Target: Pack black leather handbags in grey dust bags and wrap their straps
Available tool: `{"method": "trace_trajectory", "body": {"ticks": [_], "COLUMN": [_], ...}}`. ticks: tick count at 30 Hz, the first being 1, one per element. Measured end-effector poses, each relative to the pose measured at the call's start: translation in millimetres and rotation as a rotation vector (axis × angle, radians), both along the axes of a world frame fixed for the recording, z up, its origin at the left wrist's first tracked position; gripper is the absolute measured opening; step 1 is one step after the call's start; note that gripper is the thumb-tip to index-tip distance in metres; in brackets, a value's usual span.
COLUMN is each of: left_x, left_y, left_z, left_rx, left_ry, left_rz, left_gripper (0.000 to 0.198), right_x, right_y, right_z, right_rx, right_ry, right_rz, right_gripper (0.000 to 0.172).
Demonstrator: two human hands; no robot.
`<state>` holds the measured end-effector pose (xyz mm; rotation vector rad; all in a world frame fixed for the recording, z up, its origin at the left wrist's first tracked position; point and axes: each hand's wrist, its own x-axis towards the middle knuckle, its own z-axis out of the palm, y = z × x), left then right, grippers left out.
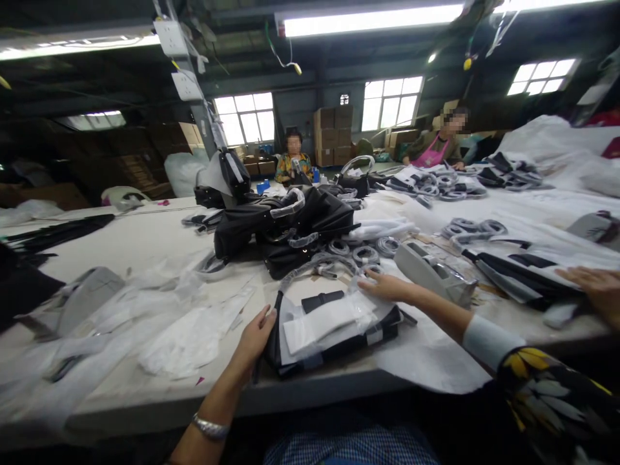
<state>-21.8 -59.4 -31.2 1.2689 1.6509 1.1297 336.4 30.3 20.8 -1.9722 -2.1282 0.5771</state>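
A flat black bag (339, 345) lies at the table's near edge in front of me, with a white paper piece (324, 320) and clear plastic wrap (363, 303) over it. A small black strap piece (322, 300) rests on top. My left hand (256, 336), a silver bracelet on its wrist, grips the bag's left edge with the thumb up and the fingers tucked round it. My right hand (387, 285), on an arm with a white cuff and a floral sleeve, lies with fingers stretched out on the plastic at the bag's far right corner.
A grey tape dispenser (431, 271) stands right of my right hand, another (87, 294) at the left. A pile of black bags (285, 226) and wrapped handle coils (363, 252) lie beyond. Another person's hand (595, 290) rests at the right edge. Two people (293, 158) sit across.
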Motion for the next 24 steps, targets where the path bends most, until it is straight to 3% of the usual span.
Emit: {"method": "trace_trajectory", "body": {"ticks": [5, 9, 13, 17, 19, 24], "left_x": [7.9, 7.7, 5.5, 2.0, 3.0, 11.5], "left_y": [-9.4, -36.2, -68.4, -82.1, -80.6, -69.6], "left_z": [1.5, 17.8, 36.6, 59.0, 75.1, 119.7], "left_rx": [-0.012, 0.170, 0.274, 0.372, 0.381, 0.243], "left_ry": [-0.096, -0.214, -0.149, -0.160, -0.204, -0.178], "left_rz": [0.013, 0.050, 0.069, -0.005, -0.018, -0.126], "left_gripper": [0.072, 0.081, 0.082, 0.092, 0.094, 0.086], "right_x": [-3.6, -6.8, -16.7, -21.4, -22.6, -40.7], "right_y": [-15.5, -15.8, -8.7, 2.7, 14.7, 54.6], "right_z": [1.6, 13.9, 15.7, 5.2, 2.8, 15.8], "right_rx": [-0.001, 0.093, 0.296, 0.101, 0.046, 0.136], "right_ry": [0.165, 0.521, 0.753, 0.782, 0.748, 0.601], "right_rz": [-0.044, -0.031, 0.164, 0.332, 0.308, 0.247], "right_gripper": [0.090, 0.096, 0.080, 0.062, 0.051, 0.037]}}
